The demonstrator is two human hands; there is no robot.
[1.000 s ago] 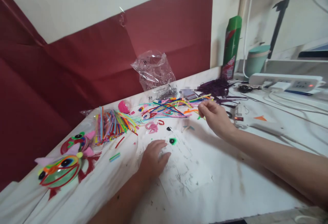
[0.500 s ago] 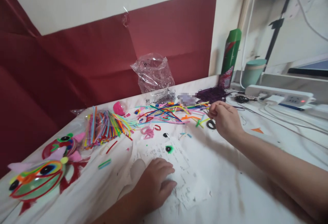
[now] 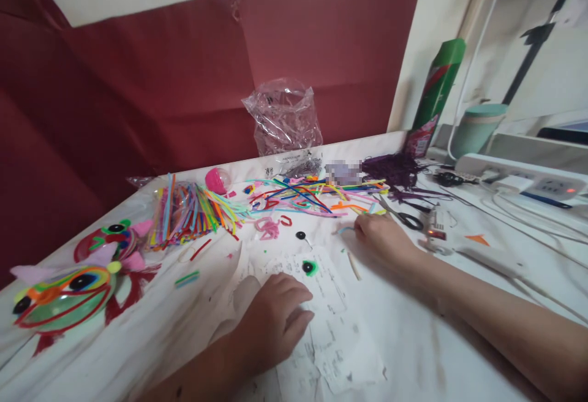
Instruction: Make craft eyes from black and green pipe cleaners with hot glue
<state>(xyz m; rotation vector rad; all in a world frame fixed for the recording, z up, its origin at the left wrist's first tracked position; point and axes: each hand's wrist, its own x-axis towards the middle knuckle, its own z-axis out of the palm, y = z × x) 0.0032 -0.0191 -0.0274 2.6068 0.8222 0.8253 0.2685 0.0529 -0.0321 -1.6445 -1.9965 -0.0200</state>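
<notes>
My left hand [image 3: 278, 310] lies on a scribbled white paper [image 3: 337, 328], fingers and thumb apart, holding nothing. Just beyond its fingertips is a black eye piece [image 3: 309, 267] ringed in green. Past the paper's far edge sits a plain black eye piece [image 3: 300, 235]. My right hand [image 3: 386, 236] is low over the table with its fingers closed. A short light-blue pipe cleaner piece [image 3: 344, 229] is at its fingertips; whether they grip it is hidden. Beyond that hand lie scissors [image 3: 407, 219] with black handles and a white glue gun [image 3: 441, 239].
A bundle of coloured pipe cleaners [image 3: 197, 218] and loose pipe cleaners [image 3: 303, 197] spread across the back. Two decorated fish-like faces [image 3: 68, 304] stand at left. Purple strands [image 3: 390, 172], a green spray can [image 3: 438, 95] and a power strip [image 3: 523, 175] are at back right.
My right hand has moved left and nearer to me, uncovering the scissors and the front of the glue gun. The view has shifted slightly. My left hand stays on the paper.
</notes>
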